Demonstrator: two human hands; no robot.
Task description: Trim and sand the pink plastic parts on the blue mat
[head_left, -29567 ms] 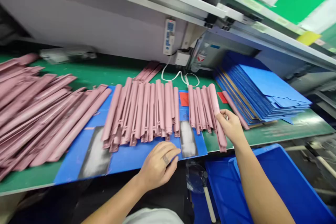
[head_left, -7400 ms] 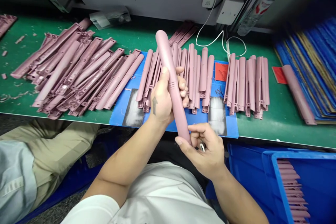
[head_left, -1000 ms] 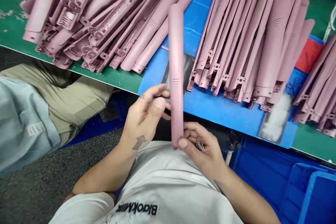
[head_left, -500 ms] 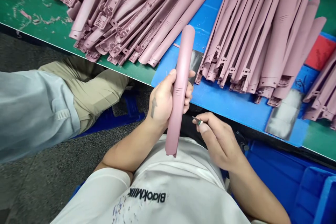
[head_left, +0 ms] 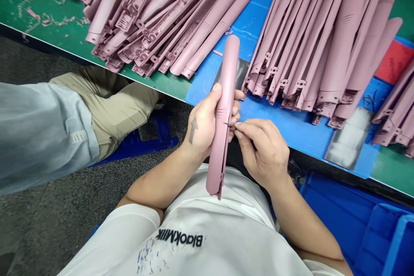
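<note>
A long pink plastic shell (head_left: pixel 223 95) is gripped in my left hand (head_left: pixel 204 118), thumb on its near side and fingers curled round behind. It stands nearly lengthwise to me, smooth outer face up, with a few short grooves near its middle. My right hand (head_left: pixel 263 146) pinches a small dark blade (head_left: pixel 227 123) between thumb and fingertips. The blade's tip lies at the right edge of the shell, just below the grooves, close to my left fingertips. Whether it touches the edge, I cannot tell. Most of the blade is hidden by my fingers.
Piles of similar pink shells lie on the green table (head_left: pixel 64 51) at left, and on the blue mat (head_left: pixel 274 127) at right. Shavings are scattered at far left. Grey-white pads (head_left: pixel 347 140) rest on the mat. Another person's sleeve (head_left: pixel 45 133) is at left; a blue bin (head_left: pixel 396 237) is lower right.
My right hand has moved left and up, bringing the blade to the shell's right edge. My left hand has turned the shell slightly, showing more of its open right side.
</note>
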